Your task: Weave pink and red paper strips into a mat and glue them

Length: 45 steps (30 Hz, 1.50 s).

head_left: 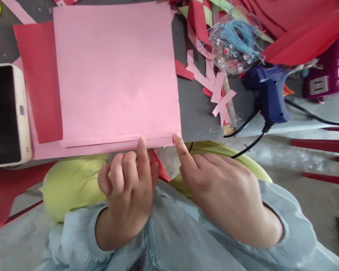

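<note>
A large sheet of pink paper (117, 75) lies at the table's near edge, with a narrow folded strip along its lower side. My left hand (127, 195) touches that strip with its outstretched index fingertip, near the middle; its other fingers curl loosely and hold nothing. At the strip's right corner, the index fingertip of my right hand (220, 192) presses down. That hand's remaining fingers are bent and partly hidden beneath it. A red sheet (41, 82) sticks out from under the pink paper on the left.
On the left lies a phone (5, 116) in a pale case. Pink paper strips (217, 90) are scattered to the right, near a clear container (234, 41) of beads and blue thread. A blue glue gun (271, 90) with a black cord and a purple power strip (327, 75) lie beyond.
</note>
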Motion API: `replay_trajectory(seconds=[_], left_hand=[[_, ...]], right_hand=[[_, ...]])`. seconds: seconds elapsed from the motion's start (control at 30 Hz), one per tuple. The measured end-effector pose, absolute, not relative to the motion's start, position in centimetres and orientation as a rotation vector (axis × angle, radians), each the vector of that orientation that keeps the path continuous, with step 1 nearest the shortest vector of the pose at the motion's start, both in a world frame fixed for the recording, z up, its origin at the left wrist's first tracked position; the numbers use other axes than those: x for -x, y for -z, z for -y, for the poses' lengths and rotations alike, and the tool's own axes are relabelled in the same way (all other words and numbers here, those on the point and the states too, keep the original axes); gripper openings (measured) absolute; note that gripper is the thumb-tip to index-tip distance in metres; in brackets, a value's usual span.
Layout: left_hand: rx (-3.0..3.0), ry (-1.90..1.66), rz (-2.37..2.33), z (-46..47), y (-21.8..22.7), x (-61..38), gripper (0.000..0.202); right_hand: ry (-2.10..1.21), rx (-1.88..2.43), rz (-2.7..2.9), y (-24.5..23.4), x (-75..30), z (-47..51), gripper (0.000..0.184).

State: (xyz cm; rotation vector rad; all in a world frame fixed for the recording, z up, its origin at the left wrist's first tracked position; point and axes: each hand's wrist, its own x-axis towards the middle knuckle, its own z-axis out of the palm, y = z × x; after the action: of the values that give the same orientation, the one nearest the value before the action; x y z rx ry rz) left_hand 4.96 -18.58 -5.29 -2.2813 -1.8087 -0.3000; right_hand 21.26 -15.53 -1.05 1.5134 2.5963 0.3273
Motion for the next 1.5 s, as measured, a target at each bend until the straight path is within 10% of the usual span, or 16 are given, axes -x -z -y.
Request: replay_trajectory(seconds=[0.7,1.07,1.5], left_hand=[[2.218,0.234,1.95,19.0,4.1,-0.8,0.059],[2.204,0.221,1.995,19.1,3.8,1.0,0.058],[2.142,0.218,2.083,19.7,3.9,3.3,0.059]], right_hand=[[-0.412,-1.393,-2.592,1.2,-21.2,16.2,0.042],[-0.346,-1.405,-2.661,0.6,-20.6,15.4,0.088],[-0.581,-1.31,-2.603,0.3,-18.9,14.7,0.024]])
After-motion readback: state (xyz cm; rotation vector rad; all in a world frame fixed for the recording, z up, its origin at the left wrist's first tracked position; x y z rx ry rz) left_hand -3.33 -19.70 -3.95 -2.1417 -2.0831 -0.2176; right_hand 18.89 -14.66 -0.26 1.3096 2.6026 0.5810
